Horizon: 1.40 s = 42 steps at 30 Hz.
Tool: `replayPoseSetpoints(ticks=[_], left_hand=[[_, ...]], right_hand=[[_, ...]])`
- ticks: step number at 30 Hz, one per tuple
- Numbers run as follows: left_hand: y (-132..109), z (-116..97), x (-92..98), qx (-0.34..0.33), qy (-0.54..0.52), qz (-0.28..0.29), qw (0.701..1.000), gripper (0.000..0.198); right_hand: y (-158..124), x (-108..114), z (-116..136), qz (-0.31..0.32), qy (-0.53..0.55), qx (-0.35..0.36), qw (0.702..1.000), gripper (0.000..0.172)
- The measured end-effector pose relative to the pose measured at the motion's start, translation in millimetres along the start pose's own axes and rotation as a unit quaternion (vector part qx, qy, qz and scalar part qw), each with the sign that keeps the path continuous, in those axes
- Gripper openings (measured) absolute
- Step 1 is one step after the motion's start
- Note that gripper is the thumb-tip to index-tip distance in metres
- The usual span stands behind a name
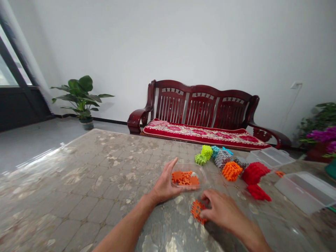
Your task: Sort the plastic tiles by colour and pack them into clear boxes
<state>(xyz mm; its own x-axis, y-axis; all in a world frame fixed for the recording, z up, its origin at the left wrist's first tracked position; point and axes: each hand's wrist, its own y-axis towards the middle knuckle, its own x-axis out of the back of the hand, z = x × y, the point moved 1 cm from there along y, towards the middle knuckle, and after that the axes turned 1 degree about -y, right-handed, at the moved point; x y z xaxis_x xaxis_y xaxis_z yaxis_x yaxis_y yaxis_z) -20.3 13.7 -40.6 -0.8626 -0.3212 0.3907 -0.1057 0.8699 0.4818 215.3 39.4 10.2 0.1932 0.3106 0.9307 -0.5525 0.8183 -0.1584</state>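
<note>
My left hand [166, 182] cups the side of a small clear plastic tray [202, 172] that holds several flat orange interlocking pieces [185, 178]. Its thumb points up along the tray's near left edge. Just in front of the tray, my right hand [222, 210] pinches an orange toothed piece [196, 211] that lies on the tabletop, fingers curled over its right side. Beyond the tray sit built clusters of the same pieces: yellow-green [203, 155], grey [222, 158], orange [231, 170] and red [254, 172].
The table [86, 182] has a glossy stone-pattern top. Two larger clear containers [306, 190] lie at the right. A dark wooden bench with a red cushion [202, 133] stands behind the table, with potted plants [81, 94] at left and right.
</note>
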Motion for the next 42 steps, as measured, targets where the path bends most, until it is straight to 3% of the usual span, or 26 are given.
replayPoseSetpoints(ticks=[3,10,14,17,22,26,30,34,38,42], left_hand=[[0.3,-0.2,0.8,0.005,0.013,0.006,1.000,0.108],[1.3,-1.6,1.4,0.024,-0.005,0.001,1.000,0.112],[0.3,-0.2,0.5,0.032,-0.040,0.003,0.999,0.109],[-0.3,1.7,0.2,0.037,-0.048,0.005,0.998,0.108],[0.9,8.4,0.8,0.031,-0.038,0.015,0.999,0.114],[1.3,14.8,1.2,0.045,-0.050,0.024,0.997,0.119],[0.7,13.4,0.3,0.066,-0.068,0.033,0.995,0.120],[-0.3,9.4,-0.1,0.080,-0.058,0.018,0.995,0.117],[-0.4,7.9,0.4,0.080,-0.057,0.017,0.995,0.115],[0.0,7.4,-0.3,0.065,-0.069,0.030,0.995,0.115]], right_hand=[[-12.5,-12.6,-0.5,0.006,-0.026,0.001,1.000,0.036],[-13.9,-15.6,6.7,0.007,0.009,0.006,1.000,0.034],[-15.5,-19.0,5.3,-0.038,0.055,0.043,0.997,0.016],[-22.7,-20.2,0.5,-0.071,0.030,0.063,0.995,0.026],[-33.8,-9.7,-9.7,0.049,0.056,0.098,0.992,0.058],[-32.4,-1.9,-8.2,0.066,0.049,0.092,0.992,0.070],[-28.6,-8.0,1.0,0.063,0.024,0.140,0.988,0.059],[-29.9,-11.2,5.2,0.053,0.001,0.145,0.988,0.045],[-31.8,1.8,5.0,0.051,0.001,0.146,0.988,0.051],[-13.3,31.2,5.3,-0.038,0.004,0.113,0.993,0.054]])
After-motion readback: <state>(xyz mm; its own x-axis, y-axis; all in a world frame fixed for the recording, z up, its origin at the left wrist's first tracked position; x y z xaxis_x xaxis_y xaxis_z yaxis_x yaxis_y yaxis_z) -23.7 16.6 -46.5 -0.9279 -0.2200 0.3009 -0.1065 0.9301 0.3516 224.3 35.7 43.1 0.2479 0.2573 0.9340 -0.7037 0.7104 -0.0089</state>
